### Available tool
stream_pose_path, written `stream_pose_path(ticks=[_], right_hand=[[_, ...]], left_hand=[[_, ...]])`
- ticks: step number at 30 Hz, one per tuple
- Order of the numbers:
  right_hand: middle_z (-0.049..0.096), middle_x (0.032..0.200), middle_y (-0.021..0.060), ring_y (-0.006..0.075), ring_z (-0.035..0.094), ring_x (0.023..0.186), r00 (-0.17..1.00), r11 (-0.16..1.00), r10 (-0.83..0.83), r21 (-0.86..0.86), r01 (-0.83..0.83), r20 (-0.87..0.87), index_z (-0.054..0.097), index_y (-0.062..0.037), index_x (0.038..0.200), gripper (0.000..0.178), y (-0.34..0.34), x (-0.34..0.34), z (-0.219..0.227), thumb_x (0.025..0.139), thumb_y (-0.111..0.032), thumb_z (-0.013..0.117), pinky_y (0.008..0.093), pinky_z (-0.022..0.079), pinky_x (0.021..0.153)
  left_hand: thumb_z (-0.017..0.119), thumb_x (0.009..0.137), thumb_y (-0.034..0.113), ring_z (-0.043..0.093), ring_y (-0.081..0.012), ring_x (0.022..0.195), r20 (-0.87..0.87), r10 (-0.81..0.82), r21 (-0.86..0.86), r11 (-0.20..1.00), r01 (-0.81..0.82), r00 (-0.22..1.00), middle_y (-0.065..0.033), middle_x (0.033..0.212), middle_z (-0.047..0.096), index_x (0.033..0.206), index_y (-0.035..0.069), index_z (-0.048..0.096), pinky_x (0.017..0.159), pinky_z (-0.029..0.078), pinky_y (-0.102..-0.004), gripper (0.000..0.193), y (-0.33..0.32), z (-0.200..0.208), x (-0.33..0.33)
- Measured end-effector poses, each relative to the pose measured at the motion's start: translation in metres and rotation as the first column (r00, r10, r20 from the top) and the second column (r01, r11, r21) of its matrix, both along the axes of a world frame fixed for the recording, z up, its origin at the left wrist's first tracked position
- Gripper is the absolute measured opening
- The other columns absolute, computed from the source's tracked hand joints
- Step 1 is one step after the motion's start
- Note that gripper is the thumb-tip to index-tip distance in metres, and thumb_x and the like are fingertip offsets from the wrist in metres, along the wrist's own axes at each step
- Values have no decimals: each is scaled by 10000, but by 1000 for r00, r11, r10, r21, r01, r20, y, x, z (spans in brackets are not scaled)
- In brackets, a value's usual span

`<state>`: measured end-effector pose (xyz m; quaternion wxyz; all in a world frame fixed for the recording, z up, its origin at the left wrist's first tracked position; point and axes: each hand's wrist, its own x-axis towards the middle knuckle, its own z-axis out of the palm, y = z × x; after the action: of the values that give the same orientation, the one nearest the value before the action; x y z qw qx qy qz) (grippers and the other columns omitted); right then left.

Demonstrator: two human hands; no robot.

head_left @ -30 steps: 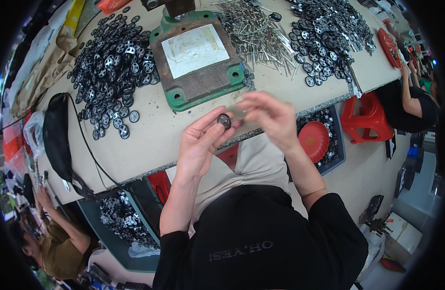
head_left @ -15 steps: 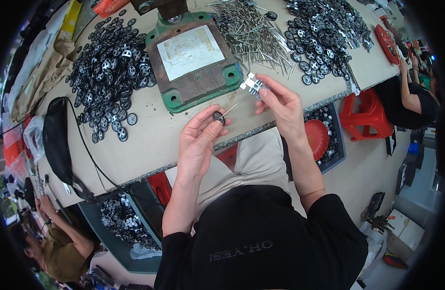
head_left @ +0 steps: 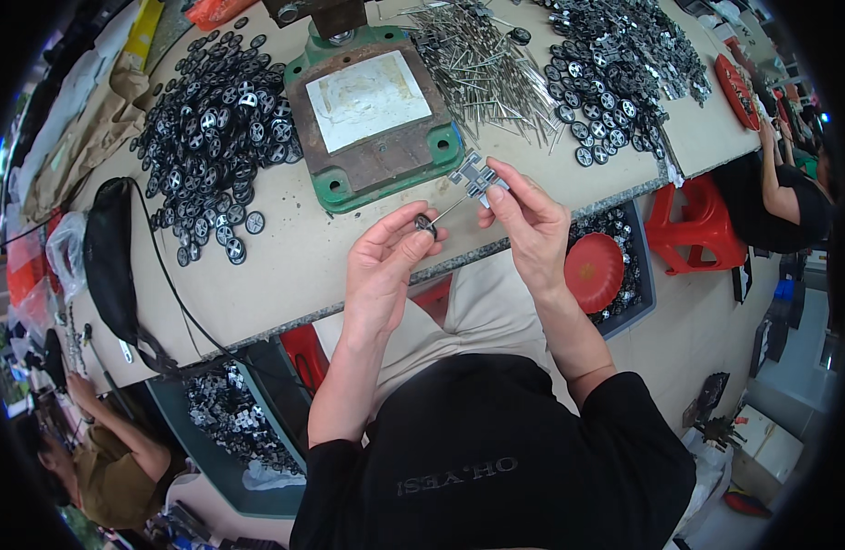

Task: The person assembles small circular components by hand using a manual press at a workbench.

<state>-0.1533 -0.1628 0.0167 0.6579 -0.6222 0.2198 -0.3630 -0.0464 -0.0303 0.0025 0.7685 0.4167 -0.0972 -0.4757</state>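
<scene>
My left hand (head_left: 392, 254) is closed, pinching a small black toy wheel (head_left: 424, 224) between thumb and fingers. From that wheel a thin metal axle rod (head_left: 450, 210) sticks out up and to the right. Between the fingertips of my right hand (head_left: 530, 211) is a small grey plastic toy-car chassis (head_left: 474, 175). The rod's far end meets the chassis's near edge; whether it has entered a hole I cannot tell. Both hands are above the front edge of the table, just below a green-based press (head_left: 367, 151).
Heaped wheels (head_left: 216, 128) lie left of the press. Metal rods (head_left: 486, 78) and another wheel pile (head_left: 596, 101) lie to its right. Below the table stand a parts bin (head_left: 179, 417), a red dish (head_left: 594, 272) on another bin, and a red stool (head_left: 693, 229). A co-worker (head_left: 120, 467) sits at left.
My hands have come closer together. The chassis has turned and moved down onto the rod's free end, while the wheel has shifted slightly right.
</scene>
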Motion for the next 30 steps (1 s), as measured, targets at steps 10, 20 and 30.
stream_pose_path(ticks=[10, 20, 30], right_hand=[[593, 881, 80, 101, 561, 681, 999, 999, -35, -16, 35, -15, 541, 52, 1164, 300, 2, 0, -3, 868, 4, 541, 225, 470, 597], [591, 883, 65, 86, 562, 697, 998, 985, -43, -169, 34, -46, 575, 25, 1138, 326, -1, -1, -3, 813, 37, 604, 204, 467, 609], [600, 842, 91, 111, 582, 672, 996, 943, -26, -334, -3, -83, 572, 62, 1112, 330, -5, -4, -7, 786, 53, 619, 222, 477, 599]], left_hand=[[589, 837, 12, 616, -206, 898, -41, 7, -25, 1000, -8, 999, -111, 1030, 609, 1148, -37, 528, 803, 498, -290, 321, -1, -2, -2], [573, 855, 50, 638, -207, 860, -14, 9, -6, 1000, -9, 1000, -122, 990, 635, 1130, -21, 552, 767, 525, -284, 285, 1, -4, -3], [584, 834, -6, 640, -230, 861, -134, 30, -47, 998, -37, 991, -139, 981, 630, 1117, -52, 553, 764, 532, -286, 288, 1, -2, -5]])
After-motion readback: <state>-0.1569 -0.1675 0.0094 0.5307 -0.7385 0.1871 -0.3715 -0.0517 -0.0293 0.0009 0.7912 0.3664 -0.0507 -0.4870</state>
